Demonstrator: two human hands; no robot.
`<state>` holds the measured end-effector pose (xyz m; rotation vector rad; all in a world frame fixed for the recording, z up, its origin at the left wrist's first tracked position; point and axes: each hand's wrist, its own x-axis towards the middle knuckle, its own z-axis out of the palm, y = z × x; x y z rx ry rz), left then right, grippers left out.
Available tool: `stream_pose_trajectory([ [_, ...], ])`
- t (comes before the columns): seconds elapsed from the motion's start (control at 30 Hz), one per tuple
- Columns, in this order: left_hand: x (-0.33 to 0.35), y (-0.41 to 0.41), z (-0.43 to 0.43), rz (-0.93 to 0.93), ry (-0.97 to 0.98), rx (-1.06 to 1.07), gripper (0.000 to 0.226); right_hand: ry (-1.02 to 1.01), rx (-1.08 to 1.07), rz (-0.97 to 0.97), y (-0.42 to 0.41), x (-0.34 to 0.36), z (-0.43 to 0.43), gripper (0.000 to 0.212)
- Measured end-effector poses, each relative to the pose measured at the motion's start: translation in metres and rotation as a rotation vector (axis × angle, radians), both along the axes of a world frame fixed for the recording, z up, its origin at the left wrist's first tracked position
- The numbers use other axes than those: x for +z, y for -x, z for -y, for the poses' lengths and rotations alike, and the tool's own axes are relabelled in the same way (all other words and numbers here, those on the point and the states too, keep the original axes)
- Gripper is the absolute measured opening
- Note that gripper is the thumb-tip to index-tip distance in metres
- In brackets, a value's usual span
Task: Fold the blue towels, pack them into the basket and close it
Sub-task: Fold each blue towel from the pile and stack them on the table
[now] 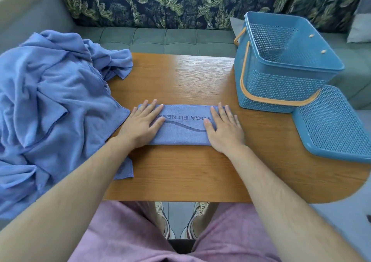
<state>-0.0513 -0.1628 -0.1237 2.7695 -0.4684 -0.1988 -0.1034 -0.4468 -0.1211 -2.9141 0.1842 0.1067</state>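
Observation:
A blue towel [183, 129] folded into a narrow strip lies across the middle of the wooden table [180, 81], with dark lettering on top. My left hand [140, 123] presses flat on its left end and my right hand [223, 127] presses flat on its right end, fingers straight. A crumpled heap of blue towels [54, 105] covers the table's left side. The blue perforated basket [281, 65] with an orange handle stands at the back right, nothing visible inside it. Its blue lid [331, 125] lies beside it, top side down, at the table's right edge.
A green sofa [164, 39] with a leaf-patterned backrest runs behind the table. My legs in pink shorts and my shoes show below the table's near edge. Bare wood lies between the folded towel and the basket.

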Motion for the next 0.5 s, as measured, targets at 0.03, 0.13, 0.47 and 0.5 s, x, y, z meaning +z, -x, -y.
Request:
stream_pose_trajectory([
  [0.03,0.0,-0.004,-0.003,-0.019,0.017,-0.009,0.054,0.006,0.004,0.007,0.0,0.0,0.0,0.066],
  [0.13,0.002,-0.016,-0.005,-0.052,-0.016,-0.039,0.052,0.014,0.011,0.024,0.0,-0.001,0.0,0.066],
  [0.47,0.007,-0.004,0.013,0.063,-0.068,-0.183,0.05,0.012,0.067,0.436,0.026,0.028,-0.063,0.031],
  [0.5,0.008,-0.001,0.015,0.09,-0.088,-0.161,0.049,-0.045,0.073,0.36,0.031,0.027,-0.075,0.033],
])
